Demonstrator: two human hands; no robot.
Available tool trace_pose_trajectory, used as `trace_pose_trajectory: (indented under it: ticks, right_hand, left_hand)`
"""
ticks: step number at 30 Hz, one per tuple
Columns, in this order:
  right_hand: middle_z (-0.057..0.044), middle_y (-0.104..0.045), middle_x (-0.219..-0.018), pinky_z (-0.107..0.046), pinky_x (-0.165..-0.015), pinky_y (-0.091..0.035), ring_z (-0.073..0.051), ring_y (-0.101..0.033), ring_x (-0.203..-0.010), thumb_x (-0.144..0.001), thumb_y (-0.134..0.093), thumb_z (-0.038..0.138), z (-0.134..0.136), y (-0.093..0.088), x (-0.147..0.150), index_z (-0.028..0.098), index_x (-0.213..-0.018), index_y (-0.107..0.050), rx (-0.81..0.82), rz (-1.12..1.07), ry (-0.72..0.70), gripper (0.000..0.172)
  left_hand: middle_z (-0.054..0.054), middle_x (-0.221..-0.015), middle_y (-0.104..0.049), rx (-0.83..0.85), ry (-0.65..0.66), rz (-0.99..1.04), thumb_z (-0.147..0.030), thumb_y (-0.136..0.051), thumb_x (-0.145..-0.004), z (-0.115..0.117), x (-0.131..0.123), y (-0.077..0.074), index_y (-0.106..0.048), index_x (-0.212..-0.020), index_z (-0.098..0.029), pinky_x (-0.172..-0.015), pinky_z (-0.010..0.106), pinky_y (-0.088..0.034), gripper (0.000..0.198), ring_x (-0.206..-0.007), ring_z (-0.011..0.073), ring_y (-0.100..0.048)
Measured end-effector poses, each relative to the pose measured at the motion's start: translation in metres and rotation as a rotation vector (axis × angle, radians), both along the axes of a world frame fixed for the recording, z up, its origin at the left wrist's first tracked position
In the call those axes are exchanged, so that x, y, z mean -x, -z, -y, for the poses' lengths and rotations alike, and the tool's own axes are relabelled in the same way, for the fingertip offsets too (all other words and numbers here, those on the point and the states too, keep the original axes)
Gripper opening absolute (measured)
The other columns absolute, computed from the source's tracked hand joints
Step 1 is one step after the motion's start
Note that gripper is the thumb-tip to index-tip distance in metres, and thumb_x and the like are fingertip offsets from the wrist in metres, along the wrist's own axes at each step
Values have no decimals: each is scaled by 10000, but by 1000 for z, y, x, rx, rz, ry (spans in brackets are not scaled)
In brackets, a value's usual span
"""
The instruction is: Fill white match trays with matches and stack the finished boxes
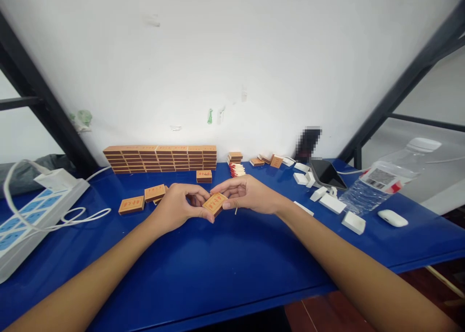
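Observation:
An orange matchbox point(215, 203) with red lettering is held above the blue table, between my two hands. My left hand point(181, 203) pinches its left end between thumb and fingers. On the opposite end, my right hand point(243, 195) grips it with the thumb along the near edge. A pile of red-tipped matches point(238, 170) lies just beyond my right hand, and a thin stick, seemingly a match, shows below that hand. Left of my left hand are loose matchboxes point(131, 205). Two stacked matchboxes point(204, 176) sit behind the hands.
A long wall of stacked matchboxes point(160, 159) stands against the back wall. At left lies a power strip point(39, 215) with white cables. White matchbox trays point(332, 203), a plastic bottle point(378, 184), a white earbud case point(393, 218) and a dark device point(327, 173) occupy the right.

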State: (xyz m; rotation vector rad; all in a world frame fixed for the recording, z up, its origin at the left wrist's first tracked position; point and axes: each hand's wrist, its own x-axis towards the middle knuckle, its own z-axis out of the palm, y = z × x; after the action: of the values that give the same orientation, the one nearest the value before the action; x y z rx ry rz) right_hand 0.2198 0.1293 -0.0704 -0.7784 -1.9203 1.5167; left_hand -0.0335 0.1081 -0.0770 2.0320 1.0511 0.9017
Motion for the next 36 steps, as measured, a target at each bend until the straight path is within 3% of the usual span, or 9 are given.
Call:
trace_pose_trajectory:
  ticks: [5,10,14,16,18,22,25,30,36]
  right_hand:
    - [-53,-800,-1070,-348,-922,-611,-177,-746,-969,-743,-926,303,-3,4,3,208,-1192,-778,-12,-87,95,483]
    - [-61,-798,-1046,-387,-938,-612,-198,-746,-976,-716,-942,349,-8,11,4,211,-1174,-761,-32,-139,206,512]
    - [-53,-768,-981,-325,-764,-589,-175,-698,-843,-741,-914,378,-6,12,7,194,-1213,-753,-183,29,289,531]
    - [-32,-736,-916,-295,-631,-521,-139,-613,-688,-777,-886,409,-5,11,7,201,-1223,-761,-287,161,323,508]
    - [-15,-708,-880,-290,-600,-470,-126,-546,-625,-814,-859,421,-7,10,4,221,-1225,-767,-383,274,350,466]
    - [-53,-731,-977,-343,-796,-492,-207,-633,-854,-832,-854,331,-24,11,-7,221,-1179,-779,-621,441,529,372]
    - [-95,-747,-1052,-396,-902,-469,-270,-626,-1014,-829,-863,293,-42,11,-10,203,-1162,-780,-738,615,598,355]
    - [-84,-760,-957,-397,-892,-436,-301,-592,-1057,-767,-927,275,-60,10,8,205,-1031,-803,-750,718,511,300]
    - [-72,-773,-1000,-377,-894,-442,-283,-605,-1077,-807,-901,298,-67,12,30,201,-1070,-770,-741,722,440,309]
  left_hand:
    - [8,-792,-791,-18,-24,14,-494,-916,-728,-2,0,-1,-820,-976,-214,-664,272,-529,387,-697,164,-686]
    - [32,-891,-805,-131,-139,-39,-522,-832,-830,-3,1,1,-804,-1045,-208,-680,284,-557,381,-745,178,-709]
    - [46,-1013,-809,-214,-190,-116,-540,-781,-879,-6,5,4,-807,-1091,-237,-746,319,-563,370,-835,203,-711]
    - [46,-1051,-804,-255,-166,-166,-538,-758,-901,-9,7,5,-811,-1091,-254,-784,338,-564,346,-895,222,-706]
    - [44,-1074,-798,-320,-164,-218,-529,-731,-930,-10,8,7,-799,-1132,-261,-842,364,-565,342,-968,242,-695]
    - [63,-1091,-787,-483,-346,-405,-460,-701,-972,-15,11,10,-723,-1293,-203,-968,419,-554,412,-1078,267,-669]
    - [107,-1083,-790,-529,-444,-544,-396,-703,-966,-20,14,11,-734,-1256,-151,-971,469,-548,381,-1095,309,-662]
    - [159,-1112,-784,-579,-400,-669,-381,-645,-995,-28,19,15,-799,-1072,-138,-978,554,-501,298,-1157,389,-620]
    - [184,-1256,-738,-652,-371,-745,-407,-576,-1039,-33,22,22,-801,-1107,-124,-1068,590,-435,368,-1261,406,-567]
